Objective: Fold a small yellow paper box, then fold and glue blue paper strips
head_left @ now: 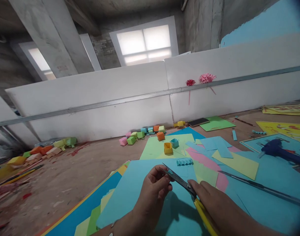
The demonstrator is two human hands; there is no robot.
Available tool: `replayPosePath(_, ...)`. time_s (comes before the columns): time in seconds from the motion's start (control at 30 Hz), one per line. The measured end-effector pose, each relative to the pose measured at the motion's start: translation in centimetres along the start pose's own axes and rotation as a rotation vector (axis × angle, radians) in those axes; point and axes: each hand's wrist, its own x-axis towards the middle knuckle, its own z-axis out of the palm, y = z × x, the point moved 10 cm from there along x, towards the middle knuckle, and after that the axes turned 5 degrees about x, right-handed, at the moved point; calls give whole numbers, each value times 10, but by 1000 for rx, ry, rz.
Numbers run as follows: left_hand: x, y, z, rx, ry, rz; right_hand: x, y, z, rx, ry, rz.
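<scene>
My left hand (pixel 156 188) is closed, its thumb and fingers pinching a small blue paper piece (pixel 170 171). My right hand (pixel 210 200) is wrapped round scissors (pixel 183 184) with yellow handles. The scissor blades point up and left, right at the paper piece by my left fingertips. Under both hands lies a large light blue sheet (pixel 130 183). A folded blue paper strip (pixel 184 162) rests just beyond the hands. Farther back stand a small open yellow paper box (pixel 168 148) and a small blue one (pixel 174 143).
Coloured paper boxes (pixel 131 140) line the foot of the white wall panel (pixel 103 121); more lie at the left. Paper scraps, a metal craft knife (pixel 260 186) and a dark blue glue gun (pixel 283 152) lie at the right. A phone (pixel 198 122) is at the back.
</scene>
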Motion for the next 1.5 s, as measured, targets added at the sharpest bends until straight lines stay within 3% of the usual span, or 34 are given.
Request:
replayPosePath(0.4,-1,-1,1,-21,-11,0,1,1,3,-66,8,-15)
replayPosePath(0.63,-1,-4,1,18,-25,-3,0,1,0,-2,88,-56)
replayPosePath(0.83,-1,-5,1,0,-40,-5,-5,-10,-10,14,51,-46)
replayPosePath(1.17,-5,-3,4,-28,-12,-12,-3,-11,-7,-4,-65,7)
replayPosePath(1.5,-5,-5,4,-13,-5,-24,-4,-12,-10,-95,-23,3)
